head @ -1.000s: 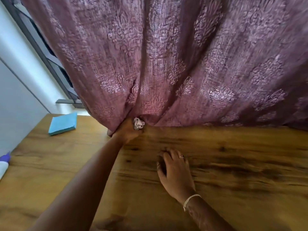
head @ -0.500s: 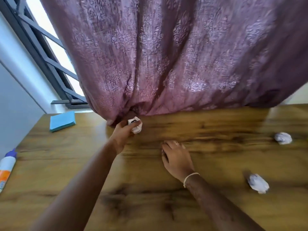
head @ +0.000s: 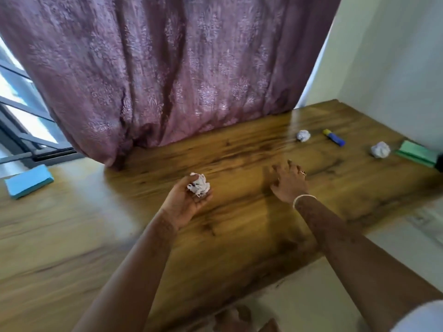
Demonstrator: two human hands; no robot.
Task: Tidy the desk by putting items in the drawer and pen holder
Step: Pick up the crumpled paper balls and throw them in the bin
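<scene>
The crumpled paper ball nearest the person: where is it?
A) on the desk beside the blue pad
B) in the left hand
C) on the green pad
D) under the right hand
B: the left hand, palm up, holds the crumpled paper ball with curled fingers; the right hand, fingers spread, holds nothing.

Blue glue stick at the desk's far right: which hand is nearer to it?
Right. The right hand is left of the blue glue stick and closer to the camera; the left hand, holding a crumpled paper ball, is farther left.
</scene>
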